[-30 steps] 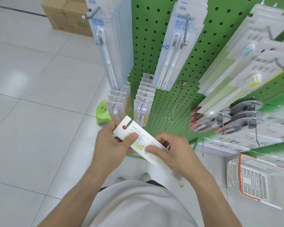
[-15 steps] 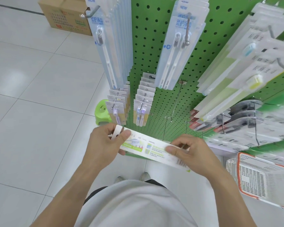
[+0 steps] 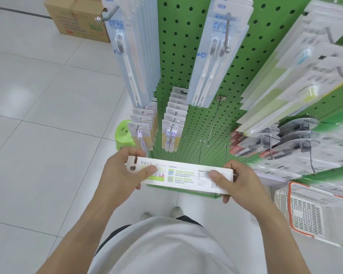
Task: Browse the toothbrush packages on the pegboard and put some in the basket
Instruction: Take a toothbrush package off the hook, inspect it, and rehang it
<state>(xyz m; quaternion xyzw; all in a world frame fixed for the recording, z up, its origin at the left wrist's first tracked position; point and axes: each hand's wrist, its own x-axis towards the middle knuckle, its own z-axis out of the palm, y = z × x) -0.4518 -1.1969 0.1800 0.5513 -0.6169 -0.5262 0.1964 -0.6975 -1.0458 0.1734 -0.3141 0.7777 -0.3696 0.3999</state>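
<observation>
A long white toothbrush package (image 3: 183,176) lay nearly level between the person's two hands, held out in front of the torso with its printed back face up, showing green graphics near the middle and a barcode toward its right end. The left hand (image 3: 123,172) gripped the end with the hang hole, thumb pressed on top and the fingers curled underneath. The right hand (image 3: 239,180) gripped the barcode end the same way, thumb on top and fingertips showing below the lower edge. The package was held just in front of the foot of the green pegboard (image 3: 174,62), clear of every hook.

On the pegboard, tall clear-blue toothbrush packs (image 3: 131,62) hung from a hook at the upper left, and a similar twin-brush stack (image 3: 216,56) hung to their right. Below them sat two rows of smaller card-backed toothbrush packs (image 3: 172,127). A few bare hooks (image 3: 213,123) stuck out near the middle. More packs with pale green and yellow cards (image 3: 285,86) crowded the right side, blurred by the wide lens.

A white plastic basket (image 3: 313,212) with an orange rim stood on the floor at the lower right, well apart from the held package. A green plastic stool (image 3: 122,136) stood beside the board's base, and a cardboard box (image 3: 77,18) rested on the white tiled floor (image 3: 38,135) at the upper left.
</observation>
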